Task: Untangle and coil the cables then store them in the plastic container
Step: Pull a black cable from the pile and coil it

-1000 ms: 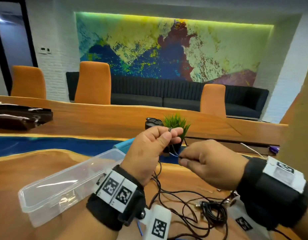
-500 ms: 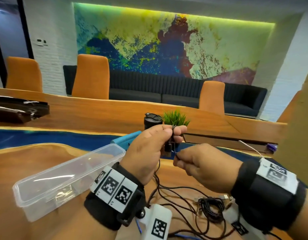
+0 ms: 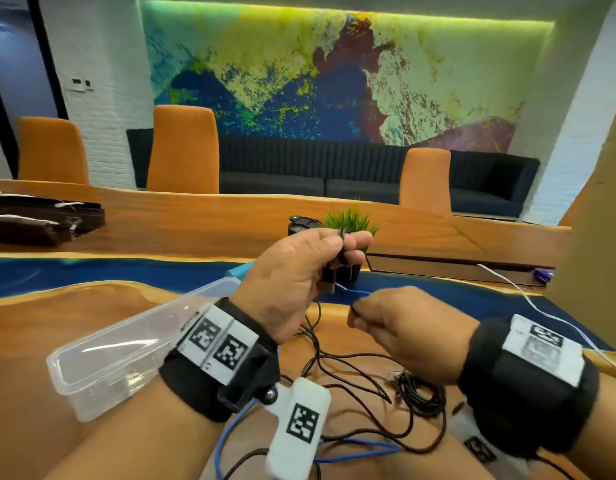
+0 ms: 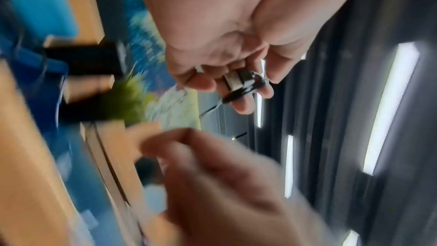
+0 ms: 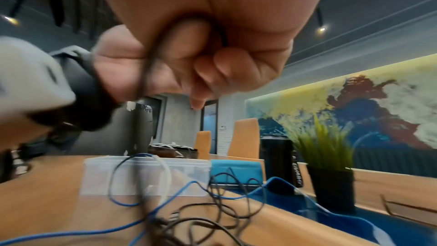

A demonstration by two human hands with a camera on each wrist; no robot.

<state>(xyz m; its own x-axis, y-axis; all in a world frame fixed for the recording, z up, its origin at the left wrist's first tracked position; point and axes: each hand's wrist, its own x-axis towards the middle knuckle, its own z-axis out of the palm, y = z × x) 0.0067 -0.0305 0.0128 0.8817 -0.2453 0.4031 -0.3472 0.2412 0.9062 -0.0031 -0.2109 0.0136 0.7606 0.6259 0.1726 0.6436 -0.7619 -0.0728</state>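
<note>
The left hand [image 3: 296,271] pinches a small black coil [image 4: 243,83] by its metal plug, raised above the tabletop [image 3: 92,306]; the right hand [image 3: 403,330], at four o'clock, nips its trailing black cable [image 5: 151,63] with curled fingers. Thin, limp, light — likely to snag; best gripped near the plug. The plastic container [image 3: 126,351] waits at eight o'clock.

Office meeting room: long table [image 3: 202,220], orange chairs [image 3: 183,147], sofa [image 3: 334,174].

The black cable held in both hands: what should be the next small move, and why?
Probably the right hand should draw its pinched stretch of black cable further out, away from the connector end gripped by the left hand. The rest lies tangled on the table; the plastic container holds no cable yet.
</note>
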